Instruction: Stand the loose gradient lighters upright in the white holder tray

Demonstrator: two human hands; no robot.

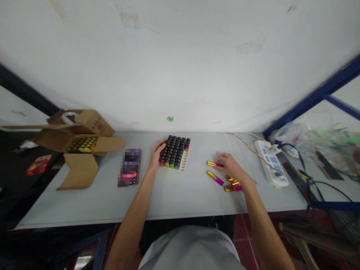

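Observation:
A white tray (182, 165) stands on the table, filled mostly with upright black-topped lighters (174, 150) in several colours. Its right-hand column shows bare slots towards the front, with purple lighters at the back. My left hand (157, 153) is closed against the tray's left side, steadying it. To the right, my right hand (228, 165) pinches a gold-and-purple lighter (213, 164) lying flat near the tabletop. Just in front of that hand lies a loose lighter (215, 178). More loose lighters (233, 188) lie under my right wrist, partly hidden by it.
An open cardboard box (81, 168) with yellow-and-black items inside stands at the left, another carton behind it. A phone (131, 167) lies between box and tray. A white power strip (271, 165) with cables sits at the right, and plastic bags (309, 138) lie beyond. A wall closes the back.

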